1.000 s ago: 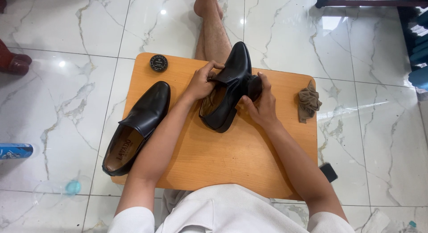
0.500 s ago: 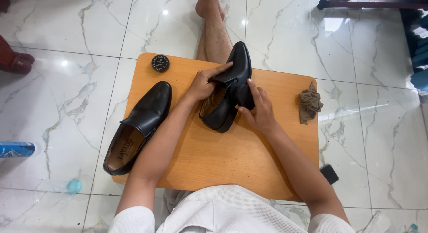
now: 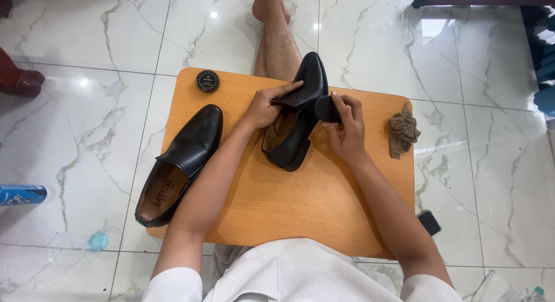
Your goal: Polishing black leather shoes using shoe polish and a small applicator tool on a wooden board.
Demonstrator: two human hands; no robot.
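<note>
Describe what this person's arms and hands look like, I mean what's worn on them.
Both arms are bare from just above the elbow down; short white textured fabric sleeves cover only the upper arms, part of a white top. The left hand and right hand wear no gloves, and no watch, ring or wristband shows on the visible sides of either hand or wrist.

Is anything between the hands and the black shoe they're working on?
No. The left hand already grips the black shoe at its opening, and the right hand presses a dark round applicator against its side. The second shoe and polish tin lie apart, to the left.
</note>
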